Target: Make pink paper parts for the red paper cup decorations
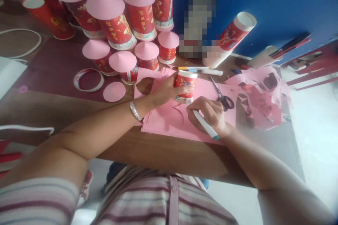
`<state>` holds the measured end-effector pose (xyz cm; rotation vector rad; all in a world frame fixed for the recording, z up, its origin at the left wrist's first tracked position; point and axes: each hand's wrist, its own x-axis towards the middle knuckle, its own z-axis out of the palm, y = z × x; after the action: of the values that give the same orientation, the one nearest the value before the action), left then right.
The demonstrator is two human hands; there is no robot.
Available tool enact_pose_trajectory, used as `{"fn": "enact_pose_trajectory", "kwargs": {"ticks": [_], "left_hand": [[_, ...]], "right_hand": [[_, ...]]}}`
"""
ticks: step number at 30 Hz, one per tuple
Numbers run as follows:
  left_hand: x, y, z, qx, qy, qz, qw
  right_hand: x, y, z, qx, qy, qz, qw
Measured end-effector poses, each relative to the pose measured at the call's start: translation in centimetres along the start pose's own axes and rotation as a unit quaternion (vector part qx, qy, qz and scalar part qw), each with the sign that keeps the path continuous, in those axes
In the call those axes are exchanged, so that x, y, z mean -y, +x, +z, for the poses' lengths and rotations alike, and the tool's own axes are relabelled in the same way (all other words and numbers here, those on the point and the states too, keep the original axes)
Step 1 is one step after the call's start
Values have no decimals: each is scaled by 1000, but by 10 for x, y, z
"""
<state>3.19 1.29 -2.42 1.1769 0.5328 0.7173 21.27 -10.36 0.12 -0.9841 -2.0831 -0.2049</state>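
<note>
Striped shirt [155, 205] nearest. I see left grip [169, 89] wrapped round cup [186, 80] over pink paper [167, 123], right grip [208, 114] pinching pen [204, 123] near cup's base. I'd call coned cups [142, 23] behind done; held one, part-marked, is coneless.

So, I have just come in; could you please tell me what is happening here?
A person's left hand holds a small red cylinder over pink paper. The right hand grips a white marker, its green end pointing away from the cylinder. Several red cylinders with pink cone tops stand farther back, and scissors lie to the right.
</note>
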Motion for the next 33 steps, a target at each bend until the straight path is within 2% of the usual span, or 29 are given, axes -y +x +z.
{"fn": "enact_pose_trajectory", "kwargs": {"ticks": [18, 27, 33], "left_hand": [[-1, -1, 0, -9, 40, 7, 999], [-1, 1, 0, 14, 41, 5, 999], [2, 1, -1, 8, 17, 0, 1000]], "right_hand": [[-4, -2, 6, -10, -2, -3, 1000], [-5, 1, 1, -11, -2, -1, 1000], [-4, 1, 0, -14, -17, 3, 1000]]}}
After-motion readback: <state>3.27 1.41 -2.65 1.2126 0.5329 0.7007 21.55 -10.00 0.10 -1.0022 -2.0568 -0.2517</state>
